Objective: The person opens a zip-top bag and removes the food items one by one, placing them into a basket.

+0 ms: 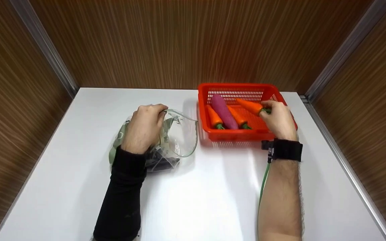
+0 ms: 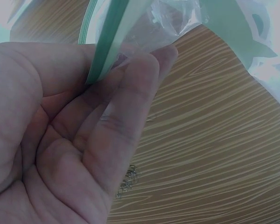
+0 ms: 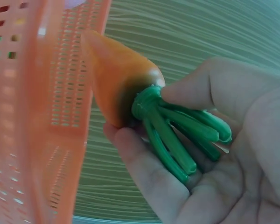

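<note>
Gripping a carrot (image 1: 250, 106) by its green stalk end, your right hand (image 1: 278, 120) holds it over the right side of the red basket (image 1: 236, 134), fingers curled around the stalks. Two more carrots and a purple vegetable (image 1: 223, 111) lie inside. Bare desk (image 1: 213, 187) stretches in front. Your left hand (image 1: 143, 127) pinches the plastic bag (image 1: 179, 137) rim, just left of the basket.
</note>
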